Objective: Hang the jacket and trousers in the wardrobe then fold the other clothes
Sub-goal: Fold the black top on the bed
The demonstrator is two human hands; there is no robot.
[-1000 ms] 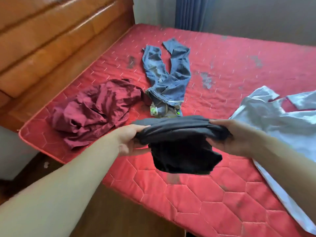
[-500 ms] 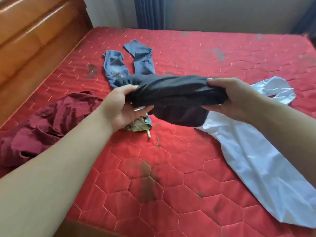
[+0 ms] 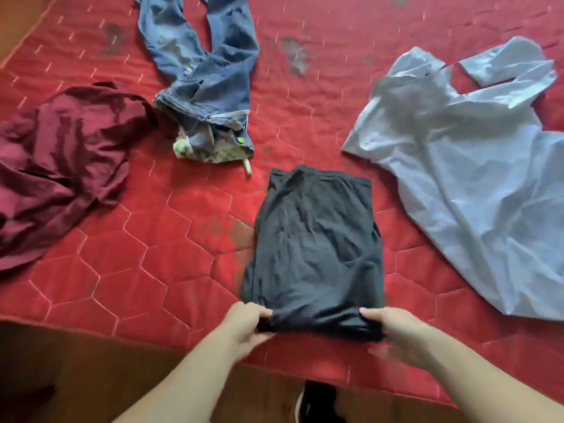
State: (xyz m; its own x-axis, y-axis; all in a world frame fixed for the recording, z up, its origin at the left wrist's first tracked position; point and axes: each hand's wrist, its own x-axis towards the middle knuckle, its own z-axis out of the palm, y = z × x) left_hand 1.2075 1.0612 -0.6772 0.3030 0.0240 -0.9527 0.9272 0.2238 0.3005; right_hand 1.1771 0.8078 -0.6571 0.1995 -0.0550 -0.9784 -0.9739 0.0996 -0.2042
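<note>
- Black garment (image 3: 314,248) lies folded flat on the red quilted bed (image 3: 158,239), a rough rectangle running away from the person, its near edge close to the bed's front edge.
- Left hand (image 3: 244,323) holds the near left corner of the black garment; its fingers (image 3: 259,315) are curled round the cloth, pinching it.
- Right hand (image 3: 393,334) holds the near right corner; its thumb lies on top of the cloth and the other fingers are tucked under the fold, so it grips the garment too. This hand is blurred.
- Both forearms reach in from the bottom of the view, one on each side of the garment.
- Jeans (image 3: 201,71) lie crumpled at the far side of the bed, legs pointing away, the waistband turned out towards the person and showing a pale lining.
- Maroon shirt (image 3: 61,166) lies in a heap on the left, just beside the jeans' waistband and well apart from the black garment.
- Pale blue shirt (image 3: 476,166) is spread loosely on the right, one sleeve thrown out to the far side; its near edge is close to the black garment but not touching it.
- Dark stains mark the bed beyond and beside the black garment.
- Wooden floor (image 3: 76,377) shows below the bed, and a dark shoe (image 3: 317,401) stands there between the forearms.
</note>
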